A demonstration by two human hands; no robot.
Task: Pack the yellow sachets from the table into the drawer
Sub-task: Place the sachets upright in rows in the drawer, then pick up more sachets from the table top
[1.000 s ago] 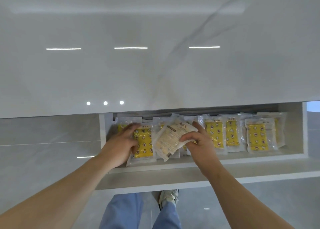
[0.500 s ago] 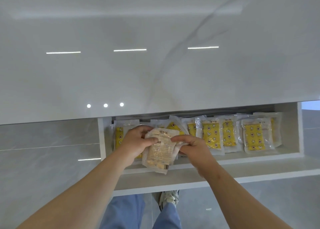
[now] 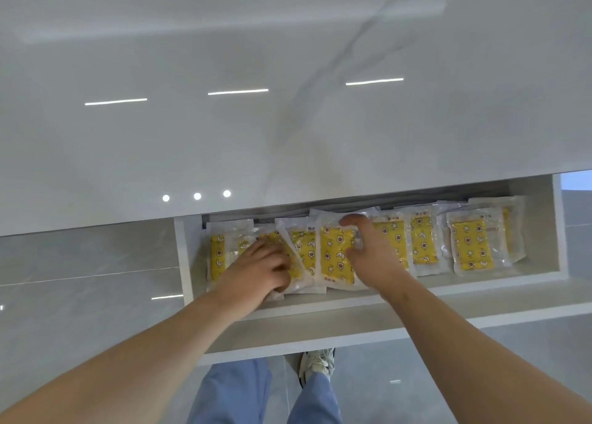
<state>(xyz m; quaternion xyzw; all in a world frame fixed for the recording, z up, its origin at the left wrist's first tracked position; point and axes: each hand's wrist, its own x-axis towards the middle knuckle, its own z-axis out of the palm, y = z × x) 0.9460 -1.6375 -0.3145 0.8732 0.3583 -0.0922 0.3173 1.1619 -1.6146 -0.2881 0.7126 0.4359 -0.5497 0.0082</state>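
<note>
A shallow white drawer (image 3: 541, 228) stands pulled open beneath a table, seen from above. Inside it, a row of yellow sachets (image 3: 471, 247), each a clear plastic packet around a yellow pad printed with stars and moons, runs from the left wall to near the right wall, overlapping one another like tiles.

At the left end, one packet (image 3: 217, 253) lies just beside the drawer wall. The person's left hand (image 3: 253, 268) rests palm down on the next few packets, its fingertips bent against the plastic; whether they pinch a packet or only press on it cannot be told.

Near the middle, one sachet (image 3: 334, 253) faces up, its yellow front fully showing. The right hand (image 3: 374, 253) holds it by its right edge, thumb laid across the far corner and fingers curled at the side. To the right of that hand, several more packets sit in the row, well apart from both hands.

The glossy white tabletop (image 3: 288, 119), with a faint grey vein, fills the far part of the scene. It mirrors three strip lights (image 3: 238, 91) and three small round lights (image 3: 197, 196). No packets show on it.

Pale grey floor tiles (image 3: 80, 263) show on the left. Nearest, below the drawer, are light blue trousers (image 3: 230, 391) and one white trainer (image 3: 315, 364).
</note>
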